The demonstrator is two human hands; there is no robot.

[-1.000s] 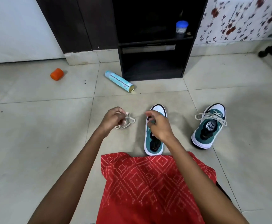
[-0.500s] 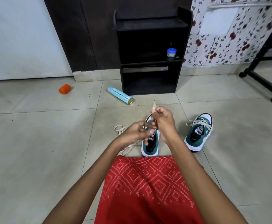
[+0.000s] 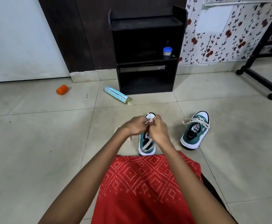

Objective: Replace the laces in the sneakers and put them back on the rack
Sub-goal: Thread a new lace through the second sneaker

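Both hands are raised together over the near green-and-white suede sneaker (image 3: 147, 152), which lies on the pale tiled floor (image 3: 35, 143) just ahead of the person's red patterned garment (image 3: 148, 183), toe pointing away. The left hand (image 3: 134, 126) and right hand (image 3: 158, 130) have their fingers curled and their fingertips meeting. Between them they pinch one end of a cream flat shoelace (image 3: 147, 145). The lace trails down from the hands, slants across the sneaker's opening, and more of it shows on the floor beside the left wrist. The hands cover the front half of this sneaker, so I cannot tell whether the lace passes through any eyelet.

The second green-and-white sneaker (image 3: 195, 131) sits well to the right, upright on its sole and angled, with its own cream lace threaded and lying loose over the tongue.

The black wooden shoe rack (image 3: 145, 21) stands against the wall straight ahead, beyond both sneakers. A small blue-lidded jar (image 3: 167, 51) sits at the right end of its middle shelf. A light blue spray can (image 3: 117, 95) lies on its side on the floor just beside the rack's lower left corner, between the rack and the hands but off to the left. An orange plastic cap (image 3: 62, 89) lies farther left near the skirting. A black wheeled metal stand (image 3: 261, 78) crosses the floor at the far right, in front of the floral wallpaper (image 3: 229, 29).
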